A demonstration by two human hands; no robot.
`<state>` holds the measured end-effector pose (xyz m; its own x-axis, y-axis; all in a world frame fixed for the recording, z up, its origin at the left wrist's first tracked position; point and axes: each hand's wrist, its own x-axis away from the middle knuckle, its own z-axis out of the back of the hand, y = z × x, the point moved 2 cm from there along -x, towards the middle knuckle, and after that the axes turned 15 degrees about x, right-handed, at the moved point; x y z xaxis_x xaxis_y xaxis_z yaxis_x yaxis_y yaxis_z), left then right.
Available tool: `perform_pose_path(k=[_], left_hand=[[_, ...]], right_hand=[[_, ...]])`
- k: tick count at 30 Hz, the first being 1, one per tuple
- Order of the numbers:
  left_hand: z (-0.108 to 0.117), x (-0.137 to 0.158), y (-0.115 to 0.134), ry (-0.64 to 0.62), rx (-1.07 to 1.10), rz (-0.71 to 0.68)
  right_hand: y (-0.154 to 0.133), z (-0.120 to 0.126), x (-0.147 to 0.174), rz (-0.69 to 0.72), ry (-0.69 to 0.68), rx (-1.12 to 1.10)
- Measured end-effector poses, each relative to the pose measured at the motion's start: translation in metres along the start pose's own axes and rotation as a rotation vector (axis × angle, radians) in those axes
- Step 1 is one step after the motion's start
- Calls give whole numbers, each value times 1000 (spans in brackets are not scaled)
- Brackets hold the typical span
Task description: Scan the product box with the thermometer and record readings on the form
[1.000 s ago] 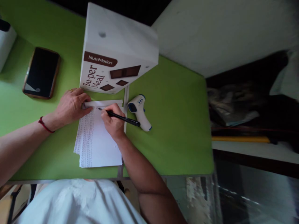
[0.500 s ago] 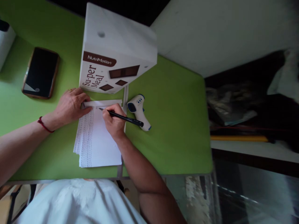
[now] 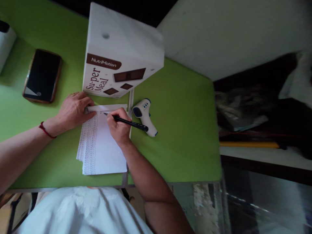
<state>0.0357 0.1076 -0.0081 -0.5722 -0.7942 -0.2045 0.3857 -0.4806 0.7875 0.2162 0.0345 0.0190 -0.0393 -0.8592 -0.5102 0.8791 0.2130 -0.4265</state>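
My right hand [image 3: 119, 126] grips a black pen [image 3: 133, 123] slantwise, its tip at the upper part of the written sheets of paper [image 3: 109, 146]. Rows of small handwriting run down the left side of the top sheet; the rest of it is blank. At the top-left corner of the stack, my left hand [image 3: 76, 109] is closed on the paper, thumb on the sheet and fingers curled by the folded top strip. A red string bracelet [image 3: 46, 130] circles the left wrist. Just right of the pen lies a white and blue infrared thermometer [image 3: 146, 117], partly behind the pen's end.
A white NutriMotion box [image 3: 122, 48] stands right behind the paper. On the left lie a phone [image 3: 42, 76] in a brown case and a white object [image 3: 6, 42] cut off by the frame. The green table [image 3: 180, 136] ends at the right beside a dark shelf [image 3: 263, 130].
The pen's back end has shifted slightly left and up, with its tip moving a little along the sheet. My left hand has stayed in place.
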Motion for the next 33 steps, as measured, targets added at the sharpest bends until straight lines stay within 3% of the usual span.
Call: perform_pose_path(k=[7,14,23,33], left_hand=[[-1,-1,-2,14,10,-21],[-1,0,-3,13,7,-21],[-1,-1,-1,19,-4,-12],[-1,-1,-2,7,4,-8]], right_hand=[[1,-1,0,-11,-32,9],[0,0,0,-22,28,-8],[3,-2,0,-59,-67,-3],[1,-3,0,-28,-7,-22]])
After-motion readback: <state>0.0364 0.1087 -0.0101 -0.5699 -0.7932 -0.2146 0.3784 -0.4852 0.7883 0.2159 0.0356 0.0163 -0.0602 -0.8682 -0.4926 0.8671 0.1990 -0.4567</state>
